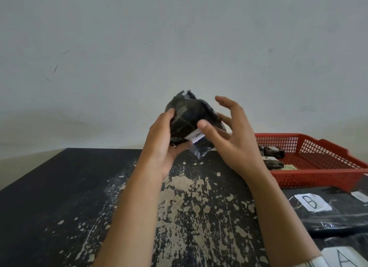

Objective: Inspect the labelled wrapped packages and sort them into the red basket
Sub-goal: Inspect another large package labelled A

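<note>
Down at the right, pack A and pack B lay on the table. Over the table, the left hand gripped a dark pack from below; its tag maybe said A. The right hand was spread wide, thumb touching it. Farther back, the basket held pack C.

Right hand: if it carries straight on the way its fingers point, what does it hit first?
Most likely the black wrapped package that the left hand holds up. The right hand is open beside it, angled toward it. Depth is unclear, so its thumb may already touch.
</note>
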The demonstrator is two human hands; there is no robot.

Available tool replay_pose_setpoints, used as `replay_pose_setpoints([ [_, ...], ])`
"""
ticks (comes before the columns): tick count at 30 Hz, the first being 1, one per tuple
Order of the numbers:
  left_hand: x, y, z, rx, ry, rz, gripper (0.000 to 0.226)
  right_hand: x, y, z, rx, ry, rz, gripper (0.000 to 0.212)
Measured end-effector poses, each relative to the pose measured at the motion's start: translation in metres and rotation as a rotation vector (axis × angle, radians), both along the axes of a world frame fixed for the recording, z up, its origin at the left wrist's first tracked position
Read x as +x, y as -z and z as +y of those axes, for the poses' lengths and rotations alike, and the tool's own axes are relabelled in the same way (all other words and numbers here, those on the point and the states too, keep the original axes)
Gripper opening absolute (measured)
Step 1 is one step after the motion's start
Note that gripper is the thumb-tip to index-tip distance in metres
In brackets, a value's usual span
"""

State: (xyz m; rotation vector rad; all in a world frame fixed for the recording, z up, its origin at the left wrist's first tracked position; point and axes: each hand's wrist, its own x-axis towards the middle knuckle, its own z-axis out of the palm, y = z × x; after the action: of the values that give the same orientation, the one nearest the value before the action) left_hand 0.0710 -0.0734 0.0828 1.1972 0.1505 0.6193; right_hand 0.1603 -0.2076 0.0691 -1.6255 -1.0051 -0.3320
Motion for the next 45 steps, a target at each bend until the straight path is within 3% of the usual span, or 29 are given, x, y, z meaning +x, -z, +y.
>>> replay_pose_setpoints([
  [4,-0.001,0.001,0.006,-0.268,0.053,-0.031,0.035,0.007,0.006,0.007,-0.294,0.144,-0.307,0.095],
  [8,0.001,0.005,0.013,-0.229,0.082,0.048,0.036,0.009,0.001,0.003,-0.577,0.171,-0.303,0.128],
  [10,0.003,0.007,0.014,-0.179,0.077,0.097,0.036,0.012,-0.001,0.001,-0.633,0.202,-0.334,0.135],
  [15,0.016,0.014,0.007,-0.103,0.044,0.187,0.036,0.025,-0.009,-0.012,-0.633,0.248,-0.381,0.125],
  [22,0.066,0.024,-0.028,-0.067,0.052,0.331,0.048,0.072,-0.025,-0.059,-0.795,0.308,-0.392,0.130],
  [25,0.096,0.033,-0.052,-0.039,0.013,0.385,0.039,0.098,-0.029,-0.088,-0.875,0.354,-0.423,0.128],
  [31,0.160,0.075,-0.085,0.293,-0.073,0.468,0.012,0.158,-0.031,-0.141,-1.018,0.410,-0.374,0.118],
  [38,0.207,0.122,-0.091,0.384,-0.197,0.477,0.020,0.222,-0.034,-0.172,-1.347,0.328,-0.187,0.138],
  [45,0.217,0.153,-0.095,0.469,-0.308,0.482,0.020,0.245,-0.031,-0.172,-1.707,0.260,-0.044,0.134],
])
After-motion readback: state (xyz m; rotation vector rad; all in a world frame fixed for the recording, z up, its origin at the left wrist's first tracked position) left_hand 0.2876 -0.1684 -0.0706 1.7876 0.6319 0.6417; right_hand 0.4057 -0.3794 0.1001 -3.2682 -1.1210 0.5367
